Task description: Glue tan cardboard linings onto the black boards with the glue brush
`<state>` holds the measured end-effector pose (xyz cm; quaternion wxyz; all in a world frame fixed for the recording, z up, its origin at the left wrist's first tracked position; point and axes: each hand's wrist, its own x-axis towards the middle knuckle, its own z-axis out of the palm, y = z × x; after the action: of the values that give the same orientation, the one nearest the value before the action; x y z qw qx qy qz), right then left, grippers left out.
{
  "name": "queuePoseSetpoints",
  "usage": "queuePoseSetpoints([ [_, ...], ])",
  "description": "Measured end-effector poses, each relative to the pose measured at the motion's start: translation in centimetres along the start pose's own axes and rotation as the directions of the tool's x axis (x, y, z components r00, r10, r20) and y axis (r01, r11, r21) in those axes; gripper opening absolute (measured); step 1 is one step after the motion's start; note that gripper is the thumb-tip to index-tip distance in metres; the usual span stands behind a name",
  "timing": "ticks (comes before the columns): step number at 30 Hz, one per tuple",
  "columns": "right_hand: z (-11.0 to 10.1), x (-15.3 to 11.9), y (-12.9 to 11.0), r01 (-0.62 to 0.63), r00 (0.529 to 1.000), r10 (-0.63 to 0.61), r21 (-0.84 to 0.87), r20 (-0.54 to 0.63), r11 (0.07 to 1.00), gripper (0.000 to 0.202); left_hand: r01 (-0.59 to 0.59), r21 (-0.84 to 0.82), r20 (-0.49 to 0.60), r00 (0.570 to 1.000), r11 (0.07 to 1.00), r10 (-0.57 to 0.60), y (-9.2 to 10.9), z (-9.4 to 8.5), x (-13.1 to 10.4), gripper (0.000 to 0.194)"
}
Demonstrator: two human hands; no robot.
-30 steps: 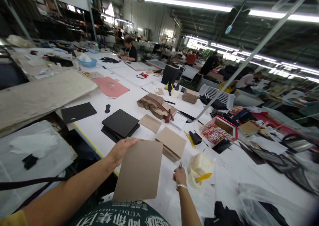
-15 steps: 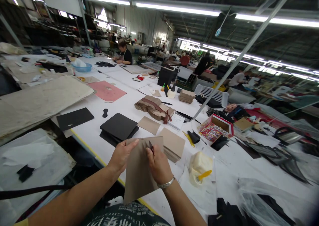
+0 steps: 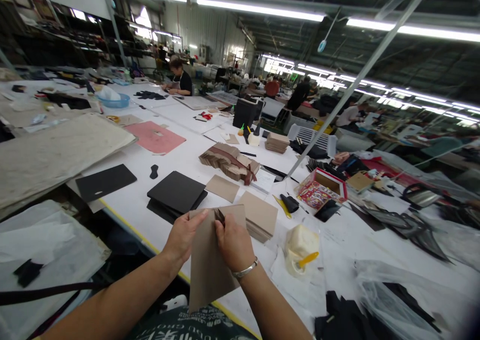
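Note:
My left hand [image 3: 183, 236] is closed on the upper left edge of a grey-brown cardboard sheet [image 3: 206, 275], thumb on its face. The sheet hangs tilted in front of me, over the table's near edge. My right hand [image 3: 234, 242] is closed around small dark scissors [image 3: 219, 215], their pointed blades at the sheet's top edge. Most of the scissors is hidden in the fingers. Just behind the sheet, to the right, lies a stack of similar cardboard sheets [image 3: 260, 215]. A pile of black boards [image 3: 177, 192] is beyond my left hand.
A single cardboard piece [image 3: 222, 188] and a bundle of tied cardboard pieces [image 3: 227, 161] lie farther back. To the right stand a glue tub with a yellow-handled brush [image 3: 300, 250] and a red patterned box [image 3: 322, 189]. A slanted metal pole [image 3: 348, 95] rises from the table.
My right hand has moved slightly left along the top of the sheet, bringing the scissors to its edge. My left hand still grips the sheet. The view has shifted slightly.

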<state>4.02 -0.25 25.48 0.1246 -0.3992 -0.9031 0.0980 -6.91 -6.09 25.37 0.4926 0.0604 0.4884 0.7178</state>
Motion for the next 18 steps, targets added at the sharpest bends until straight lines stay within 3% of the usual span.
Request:
queuePoseSetpoints([
  [9,0.3,-0.1,-0.4,-0.013,1.0,0.013,-0.005,-0.024,1.0,0.022,-0.006,0.015,-0.002,1.0,1.0,0.006,0.0,-0.6,0.1,0.038],
  [18,0.5,-0.3,-0.9,-0.019,0.999,0.021,0.037,-0.043,0.999,0.021,-0.102,0.055,0.015,0.995,0.993,0.101,-0.4,-1.1,0.2,0.038],
])
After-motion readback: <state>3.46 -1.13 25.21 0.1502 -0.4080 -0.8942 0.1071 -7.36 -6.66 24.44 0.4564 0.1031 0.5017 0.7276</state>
